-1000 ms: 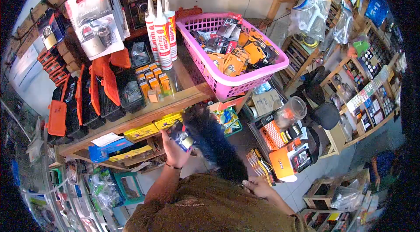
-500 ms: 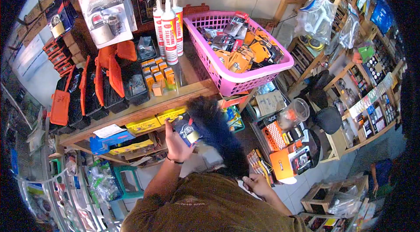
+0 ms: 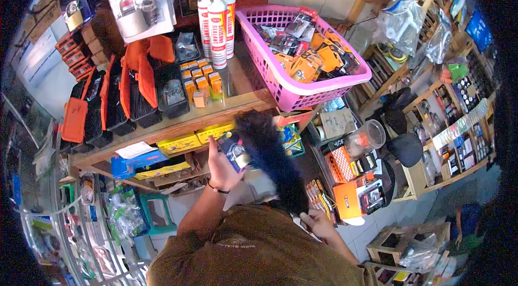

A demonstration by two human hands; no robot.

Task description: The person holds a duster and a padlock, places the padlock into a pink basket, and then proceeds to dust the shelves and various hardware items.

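My left hand (image 3: pixel 222 170) holds a padlock in dark blue packaging (image 3: pixel 235 152), thumb along its left edge. My right hand (image 3: pixel 319 223) is closed around the handle end of a dark feather duster (image 3: pixel 272 162). The duster's fluffy head reaches up to the front edge of the wooden shelf (image 3: pixel 226 107) and partly covers the right side of the padlock pack. Above it, a pink basket (image 3: pixel 324 85) full of packaged goods sits on the shelf.
Silicone sealant tubes (image 3: pixel 217 32), small orange boxes (image 3: pixel 204 78) and black bins with orange lids (image 3: pixel 75 118) line the shelf. Padlock packs (image 3: pixel 135 16) hang above. To the right are a clear jar (image 3: pixel 368 137) and an orange box (image 3: pixel 348 199). A person (image 3: pixel 468 224) is at far right.
The view has shifted slightly, so the shelf goods appear farther right and a little higher. My left hand and the padlock pack appear slightly farther right and nearer the duster.
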